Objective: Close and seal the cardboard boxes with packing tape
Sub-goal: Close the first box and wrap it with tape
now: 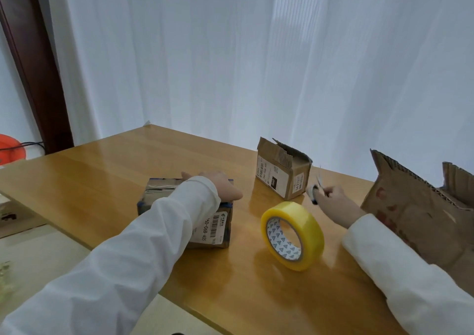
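Left hand pressing flat on the closed brown cardboard box near the wooden tabletop's left edge, right hand gripping small scissors; yellow roll of packing tape stands mid-table; firm downward pressure should keep flaps shut during sealing.

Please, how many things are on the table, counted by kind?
Cardboard boxes: 3, namely closed box, small open box, large open box
Tape rolls: 1, tape roll
Scissors: 1, scissors, held in the right hand
Total: 5
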Motion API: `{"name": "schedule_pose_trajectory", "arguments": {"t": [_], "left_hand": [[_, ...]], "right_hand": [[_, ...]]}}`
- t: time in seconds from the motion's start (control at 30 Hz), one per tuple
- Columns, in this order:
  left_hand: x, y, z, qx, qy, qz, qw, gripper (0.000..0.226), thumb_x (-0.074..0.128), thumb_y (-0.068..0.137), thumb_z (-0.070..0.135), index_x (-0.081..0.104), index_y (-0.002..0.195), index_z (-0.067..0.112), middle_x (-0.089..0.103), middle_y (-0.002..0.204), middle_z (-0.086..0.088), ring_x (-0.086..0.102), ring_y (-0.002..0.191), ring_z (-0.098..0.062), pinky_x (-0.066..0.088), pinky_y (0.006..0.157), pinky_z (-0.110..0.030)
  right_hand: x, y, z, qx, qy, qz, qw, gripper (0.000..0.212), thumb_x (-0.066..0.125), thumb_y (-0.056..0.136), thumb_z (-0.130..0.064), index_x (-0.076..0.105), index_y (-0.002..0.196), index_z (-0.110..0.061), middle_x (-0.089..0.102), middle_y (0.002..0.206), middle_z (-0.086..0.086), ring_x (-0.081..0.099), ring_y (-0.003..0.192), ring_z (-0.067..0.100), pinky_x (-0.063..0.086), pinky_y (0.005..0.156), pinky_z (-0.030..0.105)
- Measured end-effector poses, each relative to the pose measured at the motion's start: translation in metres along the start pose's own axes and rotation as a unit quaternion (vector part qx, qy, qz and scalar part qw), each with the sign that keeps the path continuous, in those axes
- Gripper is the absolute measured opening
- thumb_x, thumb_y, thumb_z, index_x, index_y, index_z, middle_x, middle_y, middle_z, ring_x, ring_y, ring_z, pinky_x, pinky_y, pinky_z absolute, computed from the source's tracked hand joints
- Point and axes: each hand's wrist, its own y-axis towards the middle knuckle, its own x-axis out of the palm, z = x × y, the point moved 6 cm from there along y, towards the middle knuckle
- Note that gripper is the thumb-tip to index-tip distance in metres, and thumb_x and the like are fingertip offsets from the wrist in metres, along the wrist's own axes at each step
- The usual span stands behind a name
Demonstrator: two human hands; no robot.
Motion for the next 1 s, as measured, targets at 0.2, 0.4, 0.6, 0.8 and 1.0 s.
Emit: {"name": "schedule_pose_trajectory", "arguments": {"t": [0.2,0.4,0.6,0.8,1.0], "left_hand": [[0.004,0.01,0.0,0.032,-0.022,0.035,0.999,0.027,0.045,0.082,0.04,0.044,0.102,0.022,0.058,0.086,0.003,0.056,0.094,-0.024,0.025,0.105,-0.048],[-0.001,0.007,0.007,0.123,-0.058,0.054,0.989,0.022,0.051,0.083,0.038,0.051,0.101,0.026,0.061,0.086,0.006,0.054,0.086,-0.017,0.032,0.094,-0.038],[-0.024,-0.007,0.025,0.252,0.002,0.286,0.925,0.019,0.054,0.086,0.036,0.057,0.102,0.025,0.055,0.101,0.014,0.047,0.108,-0.012,0.02,0.107,-0.038],[-0.013,-0.057,0.063,0.379,-0.1,0.34,0.855,0.047,0.033,0.081,0.052,0.067,0.085,0.021,0.064,0.083,0.011,0.059,0.084,-0.016,0.038,0.088,-0.035],[0.012,-0.068,0.073,0.346,-0.047,0.152,0.925,0.07,0.053,0.079,0.069,0.052,0.132,0.023,0.055,0.132,0.007,0.05,0.118,-0.012,0.041,0.1,-0.035]], "right_hand": [[0.025,0.002,0.045,0.055,-0.228,-0.102,0.967,0.048,0.043,0.099,-0.034,0.039,0.139,-0.007,0.045,0.139,0.015,0.049,0.121,0.029,0.042,0.089,0.028],[-0.003,-0.022,0.003,0.012,0.0,-0.123,0.992,0.07,0.038,0.091,-0.065,0.071,0.093,-0.004,0.066,0.099,0.018,0.059,0.088,0.026,0.049,0.081,0.035],[0.012,-0.091,-0.009,0.003,0.115,-0.385,0.916,0.077,0.073,0.048,-0.077,0.071,0.086,-0.01,0.07,0.095,0.017,0.067,0.08,0.021,0.056,0.082,0.036],[0.035,-0.091,-0.022,0.061,0.237,-0.44,0.864,0.095,0.023,0.07,-0.076,0.07,0.088,0.005,0.069,0.078,0.019,0.068,0.067,0.027,0.057,0.071,0.036],[0.048,-0.088,-0.057,0.091,0.477,-0.424,0.764,0.089,0.03,0.079,-0.079,0.046,0.135,-0.012,0.042,0.143,0.024,0.04,0.133,0.04,0.05,0.088,0.05]]}}
